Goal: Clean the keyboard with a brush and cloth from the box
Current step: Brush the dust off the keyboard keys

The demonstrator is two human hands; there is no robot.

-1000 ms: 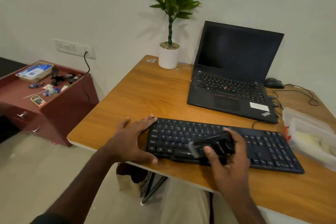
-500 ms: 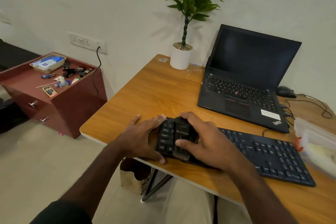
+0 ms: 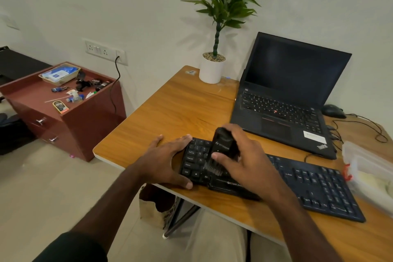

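Your right hand [image 3: 244, 159] gripped the black brush [image 3: 223, 147], fingers [image 3: 238, 134] curled over its top and the thumb pressed against its near side. The brush stood tilted, its bristles touching the keys near the left end of the black keyboard [image 3: 314, 185]. Your left hand [image 3: 163, 159] lay over the keyboard's left edge: its fingers stretched flat along the far corner and onto the counter [image 3: 180, 112], while the thumb pressed the near edge, so the hand braced the keyboard rather than closing round it.

The keyboard sat along the near edge of the wooden counter, running toward the right. Just beyond its right end stood a clear plastic box [image 3: 370, 168] with a red clasp, something pale inside; you could not tell whether that was the cloth.

Behind the keyboard an open black laptop [image 3: 287, 95] faced you, its screen dark. A potted plant [image 3: 214, 57] in a white pot stood at the far left corner of the counter, and a black mouse [image 3: 332, 110] with its cable lay to the right of the laptop. Off to the left, a reddish drawer cabinet [image 3: 70, 121] carried small clutter on top.
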